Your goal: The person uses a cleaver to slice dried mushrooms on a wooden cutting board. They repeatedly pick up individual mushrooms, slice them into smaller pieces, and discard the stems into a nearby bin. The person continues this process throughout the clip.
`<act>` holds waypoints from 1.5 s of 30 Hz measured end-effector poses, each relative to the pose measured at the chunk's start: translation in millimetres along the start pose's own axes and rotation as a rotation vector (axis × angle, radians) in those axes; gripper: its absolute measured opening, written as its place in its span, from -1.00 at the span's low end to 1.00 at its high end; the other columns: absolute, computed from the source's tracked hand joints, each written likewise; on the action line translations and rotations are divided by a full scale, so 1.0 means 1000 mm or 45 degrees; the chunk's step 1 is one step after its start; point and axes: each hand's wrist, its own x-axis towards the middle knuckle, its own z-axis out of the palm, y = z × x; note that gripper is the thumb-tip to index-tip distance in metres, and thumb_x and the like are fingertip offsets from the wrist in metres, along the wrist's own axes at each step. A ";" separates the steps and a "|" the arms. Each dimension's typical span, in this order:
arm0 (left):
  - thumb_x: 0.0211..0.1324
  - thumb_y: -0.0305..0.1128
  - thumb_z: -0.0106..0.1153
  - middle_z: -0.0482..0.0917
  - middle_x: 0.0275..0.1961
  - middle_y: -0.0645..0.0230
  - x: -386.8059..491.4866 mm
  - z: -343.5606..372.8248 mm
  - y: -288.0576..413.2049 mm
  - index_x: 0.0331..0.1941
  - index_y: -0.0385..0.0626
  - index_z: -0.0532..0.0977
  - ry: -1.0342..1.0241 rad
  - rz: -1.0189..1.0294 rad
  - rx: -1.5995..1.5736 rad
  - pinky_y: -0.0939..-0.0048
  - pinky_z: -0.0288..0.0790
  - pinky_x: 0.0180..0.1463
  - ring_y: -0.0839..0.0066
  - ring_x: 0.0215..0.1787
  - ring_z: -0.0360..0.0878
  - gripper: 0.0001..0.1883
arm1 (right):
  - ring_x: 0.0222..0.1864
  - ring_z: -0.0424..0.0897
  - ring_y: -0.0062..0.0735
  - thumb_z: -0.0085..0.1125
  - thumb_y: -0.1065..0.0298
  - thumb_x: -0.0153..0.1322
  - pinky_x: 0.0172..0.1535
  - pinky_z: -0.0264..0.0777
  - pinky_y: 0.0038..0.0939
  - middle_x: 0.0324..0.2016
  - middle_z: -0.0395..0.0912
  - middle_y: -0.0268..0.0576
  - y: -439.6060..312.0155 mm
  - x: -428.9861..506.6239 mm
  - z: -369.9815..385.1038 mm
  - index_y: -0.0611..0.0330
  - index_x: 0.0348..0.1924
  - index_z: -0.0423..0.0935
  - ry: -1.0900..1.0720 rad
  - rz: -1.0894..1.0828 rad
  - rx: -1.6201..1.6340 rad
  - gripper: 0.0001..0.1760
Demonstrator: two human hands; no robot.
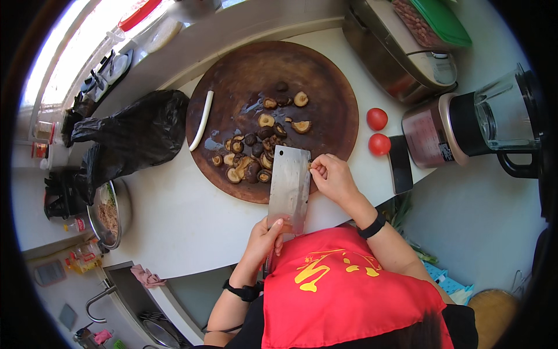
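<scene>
My left hand [266,242] is closed on a cleaver [289,187], whose broad metal blade lies flat-side up over the near edge of a round wooden chopping board [314,74]. Beside the blade's right edge, my right hand [328,174] pinches a small brownish piece, seemingly of mushroom, between thumb and fingers. Dark shiitake mushrooms [250,169] are heaped left of the blade. A few more, among them a cut mushroom [301,127], lie farther back. One white stalk [202,121], perhaps scallion, rests along the board's left rim.
Right of the board are two tomatoes [377,119], a black phone-like slab [400,165], a blender [436,131] and a metal appliance [379,52]. At left, a black plastic bag [139,131] touches the board's side, near a metal bowl [124,213] of minced food. A sink [130,283] is lower left.
</scene>
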 end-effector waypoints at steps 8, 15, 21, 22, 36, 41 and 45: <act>0.39 -0.32 0.05 0.45 -0.68 0.46 -0.030 -0.011 0.018 -0.08 -0.25 0.54 0.401 0.242 0.710 0.53 0.25 -0.62 0.68 -0.73 0.36 -0.76 | -0.40 0.58 -0.06 0.20 0.53 0.27 -0.29 0.49 -0.22 -0.47 0.54 -0.04 0.005 0.000 -0.007 0.28 -0.40 0.52 -0.009 -0.177 -0.083 -0.95; 0.40 -0.32 0.05 0.42 -0.69 0.48 -0.031 -0.022 0.050 -0.06 -0.26 0.53 0.223 0.183 0.848 0.51 0.25 -0.63 0.70 -0.74 0.35 -0.76 | -0.26 0.57 0.02 0.16 0.54 0.29 -0.20 0.48 -0.15 -0.40 0.55 -0.03 0.009 0.012 -0.022 0.23 -0.40 0.52 -0.185 -0.525 -0.203 -0.97; 0.40 -0.32 0.04 0.40 -0.72 0.46 -0.026 -0.023 0.062 -0.07 -0.26 0.54 0.194 0.159 0.988 0.47 0.25 -0.64 0.65 -0.76 0.35 -0.76 | -0.26 0.57 -0.05 0.16 0.53 0.30 -0.17 0.49 -0.21 -0.41 0.55 -0.10 0.010 0.013 -0.022 0.19 -0.39 0.52 -0.160 -0.629 -0.196 -0.96; 0.40 -0.32 0.04 0.40 -0.72 0.46 -0.026 -0.023 0.062 -0.07 -0.26 0.54 0.194 0.137 0.970 0.46 0.25 -0.64 0.65 -0.76 0.35 -0.76 | -0.25 0.57 -0.06 0.16 0.53 0.30 -0.16 0.49 -0.22 -0.41 0.54 -0.12 0.011 0.012 -0.021 0.19 -0.39 0.52 -0.158 -0.629 -0.213 -0.95; 0.45 -0.26 -0.03 0.56 -0.53 0.36 0.006 -0.017 0.068 0.05 -0.26 0.46 -0.018 -0.039 0.587 0.60 0.23 -0.67 0.69 -0.76 0.27 -0.69 | -0.18 0.54 -0.17 0.18 0.52 0.28 -0.10 0.50 -0.31 -0.32 0.53 -0.22 0.027 0.006 -0.018 0.13 -0.31 0.53 -0.089 -0.781 -0.280 -0.87; 0.46 -0.27 -0.05 0.68 -0.27 0.20 0.018 -0.018 0.054 0.09 -0.28 0.44 0.032 0.073 0.560 0.61 0.26 -0.67 0.70 -0.74 0.28 -0.67 | -0.25 0.57 -0.31 0.19 0.56 0.32 -0.20 0.52 -0.40 -0.32 0.53 -0.18 0.023 -0.005 -0.020 0.18 -0.31 0.52 -0.059 -0.604 -0.067 -0.90; 0.44 -0.33 -0.04 0.48 -0.66 0.42 0.003 -0.021 0.048 -0.02 -0.26 0.50 0.251 0.285 0.524 0.53 0.24 -0.69 0.67 -0.78 0.28 -0.75 | -0.37 0.56 -0.59 0.08 0.61 0.34 -0.34 0.53 -0.54 -0.28 0.54 -0.18 0.021 -0.012 -0.020 0.21 -0.37 0.41 0.138 -0.031 0.735 -0.91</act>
